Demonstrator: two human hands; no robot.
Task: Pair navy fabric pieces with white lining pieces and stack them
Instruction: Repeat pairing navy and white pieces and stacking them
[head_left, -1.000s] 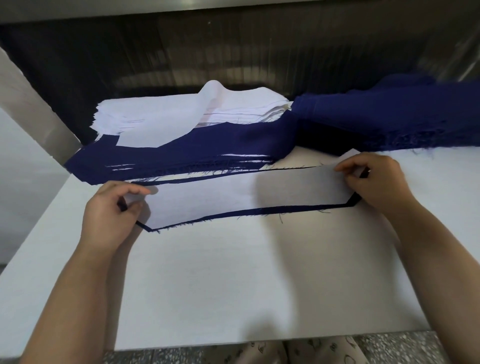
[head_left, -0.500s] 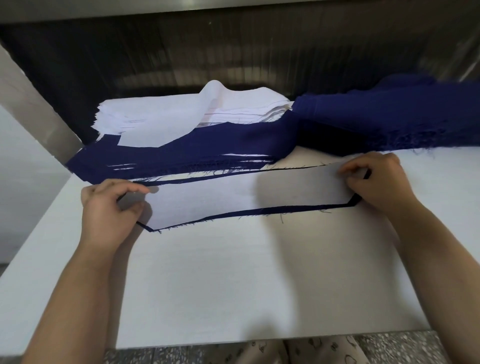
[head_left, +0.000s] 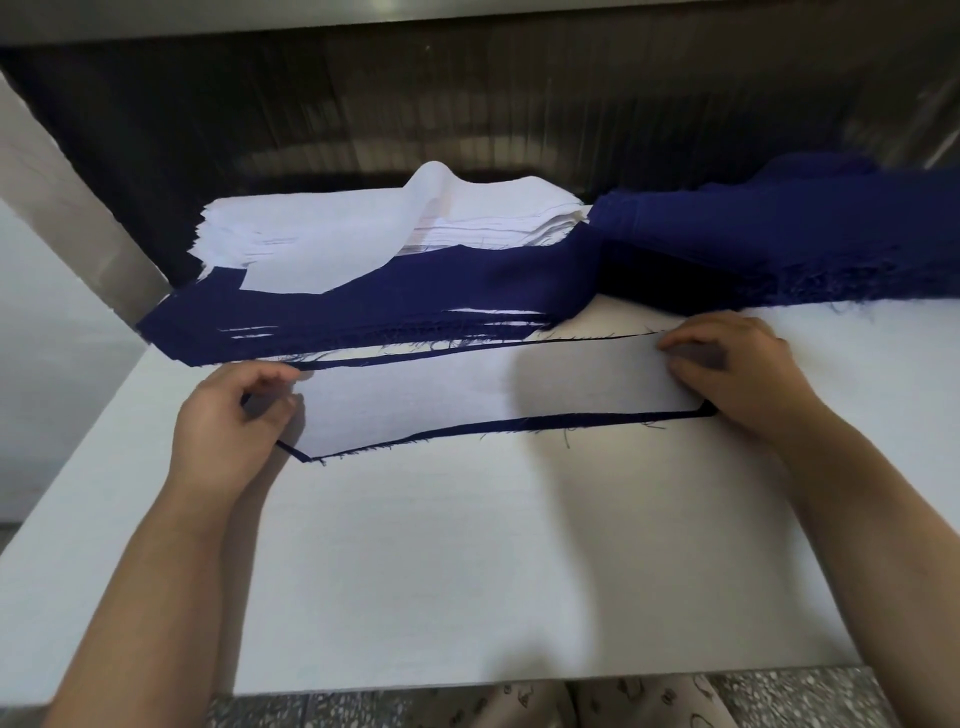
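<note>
Head view, the only camera. I see a white lining piece (head_left: 493, 395) lying flat on a navy piece (head_left: 519, 424), whose dark border shows along the near and far sides. The pair sits on the far half of a white table (head_left: 467, 571).

My left hand (head_left: 228, 421) has curled fingers pinching the pair's left end. My right hand (head_left: 727, 374) grips the right end, fingers bent over the lining.

Risks, as I judge them: the lining looks slightly skewed, with a wider navy margin at the near left, so lifting now could fix that offset. Uneven pull could slide the two layers apart. Loose frayed threads along the navy edge might catch.

Just behind lies the paired stack (head_left: 363, 312), its fringe nearly touching the pair. A white lining stack (head_left: 311, 223) sits further back on the left, a navy pile (head_left: 779, 244) on the right. Open room lies toward me; the near table edge is well apart from the pair.
</note>
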